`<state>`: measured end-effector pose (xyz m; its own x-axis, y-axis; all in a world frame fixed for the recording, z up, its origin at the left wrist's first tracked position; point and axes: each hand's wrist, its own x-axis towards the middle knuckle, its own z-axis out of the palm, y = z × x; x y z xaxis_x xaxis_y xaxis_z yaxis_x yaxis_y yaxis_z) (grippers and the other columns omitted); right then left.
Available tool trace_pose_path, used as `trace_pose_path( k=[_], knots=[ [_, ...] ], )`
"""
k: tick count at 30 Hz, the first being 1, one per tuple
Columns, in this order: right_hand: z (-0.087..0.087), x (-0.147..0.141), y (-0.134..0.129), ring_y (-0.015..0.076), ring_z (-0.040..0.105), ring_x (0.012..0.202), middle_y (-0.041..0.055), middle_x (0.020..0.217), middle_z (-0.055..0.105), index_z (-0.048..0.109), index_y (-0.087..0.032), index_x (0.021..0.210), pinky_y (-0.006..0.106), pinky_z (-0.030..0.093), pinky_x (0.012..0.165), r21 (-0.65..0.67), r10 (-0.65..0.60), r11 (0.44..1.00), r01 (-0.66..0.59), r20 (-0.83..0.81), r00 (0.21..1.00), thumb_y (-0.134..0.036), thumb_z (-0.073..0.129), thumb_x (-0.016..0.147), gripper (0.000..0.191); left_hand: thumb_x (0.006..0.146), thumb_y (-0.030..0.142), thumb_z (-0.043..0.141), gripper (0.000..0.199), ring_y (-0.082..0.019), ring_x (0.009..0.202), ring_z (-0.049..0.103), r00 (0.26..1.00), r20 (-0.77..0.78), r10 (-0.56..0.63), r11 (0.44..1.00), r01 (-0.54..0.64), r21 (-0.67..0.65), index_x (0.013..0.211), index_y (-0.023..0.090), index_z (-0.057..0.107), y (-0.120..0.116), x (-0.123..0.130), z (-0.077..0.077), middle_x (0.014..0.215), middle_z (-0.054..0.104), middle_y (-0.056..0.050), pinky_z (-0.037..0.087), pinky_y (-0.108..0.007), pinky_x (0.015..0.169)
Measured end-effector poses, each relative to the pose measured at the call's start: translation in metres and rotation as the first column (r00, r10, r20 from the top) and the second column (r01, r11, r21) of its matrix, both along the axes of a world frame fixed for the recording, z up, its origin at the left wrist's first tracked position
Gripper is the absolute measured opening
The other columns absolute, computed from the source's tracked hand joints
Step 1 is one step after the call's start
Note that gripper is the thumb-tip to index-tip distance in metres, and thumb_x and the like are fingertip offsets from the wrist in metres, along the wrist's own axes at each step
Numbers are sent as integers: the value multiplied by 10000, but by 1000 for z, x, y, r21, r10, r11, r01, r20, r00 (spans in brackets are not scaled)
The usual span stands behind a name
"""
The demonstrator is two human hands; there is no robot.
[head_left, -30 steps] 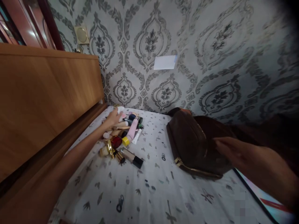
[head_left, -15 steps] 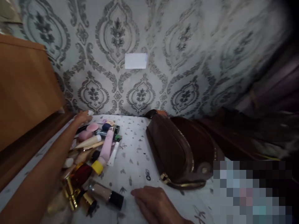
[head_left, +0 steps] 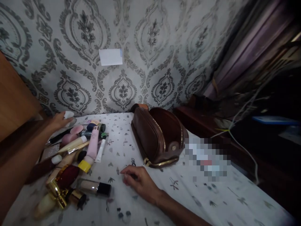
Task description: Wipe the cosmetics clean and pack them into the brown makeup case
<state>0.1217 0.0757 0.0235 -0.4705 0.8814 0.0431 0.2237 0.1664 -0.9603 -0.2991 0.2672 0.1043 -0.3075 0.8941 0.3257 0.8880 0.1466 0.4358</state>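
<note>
At the far left of the cloth, my left hand [head_left: 58, 121] is closed on a crumpled white tissue [head_left: 68, 115]. Beside that arm lies a heap of cosmetics: a pink tube [head_left: 93, 142] with a yellow cap, a cream tube [head_left: 72, 145], a small white tube [head_left: 100, 151], a pink puff [head_left: 76, 129] and a dark red bottle [head_left: 68, 175] with gold parts. A foundation bottle [head_left: 88, 186] with a black cap lies nearest my right hand [head_left: 138, 180]. That hand rests on the cloth, fingers loosely bent and apart, holding nothing. Beyond it stands a brown toiletry bag [head_left: 148, 138], unzipped.
A patterned white cloth [head_left: 122, 201] covers the surface, which meets a wallpapered wall [head_left: 127, 25]. Orange-brown furniture [head_left: 14, 94] borders the left side. To the right are a blurred-out item [head_left: 207, 160], a pale cable [head_left: 244, 153] and a purple curtain [head_left: 232, 62].
The view has turned right, so the bag and heap appear further left. My left hand stays at the far left with the tissue. My right hand's fingers have bent and spread slightly.
</note>
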Motion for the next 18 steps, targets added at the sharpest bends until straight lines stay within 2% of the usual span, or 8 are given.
trace_pose_path(
  k=[2, 4, 6, 8, 11, 13, 15, 18],
  knots=[
    [-2, 0, 0, 128, 592, 616, 10, 690, 679, 716, -171, 959, 225, 433, 574, 1, 1, 1000, -1, -8, 1000, -231, 547, 850, 210, 806, 485, 580, 349, -113, 541, 484, 996, 88, 0, 997, 7, -76, 974, 179, 580, -17, 11, 10, 520, 479, 106, 443, -202, 586],
    [-4, 0, 0, 125, 586, 604, 9, 684, 677, 717, -167, 960, 221, 434, 566, 12, 5, 1000, -4, -25, 1000, -230, 550, 848, 211, 803, 537, 571, 419, -107, 574, 492, 974, 224, -14, 995, 36, -94, 1028, 183, 564, -35, 27, 20, 606, 545, 96, 436, -189, 572],
    [-5, 0, 0, 119, 582, 598, 5, 682, 670, 714, -163, 967, 219, 441, 572, 15, 14, 1000, -13, -49, 999, -229, 550, 851, 211, 770, 598, 594, 506, -112, 678, 535, 944, 320, -76, 996, 86, -18, 1056, 182, 563, -54, 46, 29, 755, 621, 71, 473, -207, 650],
    [-4, 1, 0, 113, 581, 598, 0, 683, 659, 707, -162, 981, 222, 456, 590, 3, 22, 1000, -22, -74, 997, -228, 540, 861, 216, 733, 628, 616, 579, -140, 822, 580, 927, 335, -166, 986, 152, 69, 1107, 189, 574, -74, 69, 37, 938, 672, 37, 500, -257, 793],
    [-2, 2, -1, 114, 587, 647, 5, 744, 657, 687, -167, 1054, 237, 476, 641, 41, 29, 999, -26, -78, 997, -237, 559, 859, 244, 724, 600, 618, 619, -219, 1030, 610, 918, 279, -282, 959, 277, 55, 1218, 231, 570, -110, 111, 42, 1160, 670, -11, 482, -344, 960],
    [0, 4, -2, 132, 605, 754, 43, 926, 671, 624, -176, 1204, 252, 492, 675, 108, 26, 994, -17, -74, 997, -257, 612, 835, 378, 728, 588, 607, 588, -268, 1150, 582, 897, 175, -406, 914, 398, 78, 1208, 249, 581, -136, 144, 40, 1256, 642, -32, 445, -392, 1039],
    [0, 6, -4, 172, 606, 931, 105, 1187, 605, 468, -192, 1394, 278, 515, 722, 175, 32, 984, -21, -61, 998, -289, 677, 800, 637, 781, 563, 565, 510, -289, 1178, 579, 836, 110, -538, 843, 529, 98, 1200, 274, 591, -163, 177, 32, 1228, 648, -50, 434, -425, 1060],
    [-1, 8, -5, 235, 537, 1149, 154, 1370, 466, 254, -201, 1520, 358, 517, 875, 273, 54, 961, -42, -39, 998, -339, 750, 757, 920, 880, 481, 517, 451, -281, 1212, 578, 767, 100, -634, 770, 638, -13, 1295, 307, 552, -199, 219, 11, 1287, 610, -67, 467, -415, 1036]
  ],
)
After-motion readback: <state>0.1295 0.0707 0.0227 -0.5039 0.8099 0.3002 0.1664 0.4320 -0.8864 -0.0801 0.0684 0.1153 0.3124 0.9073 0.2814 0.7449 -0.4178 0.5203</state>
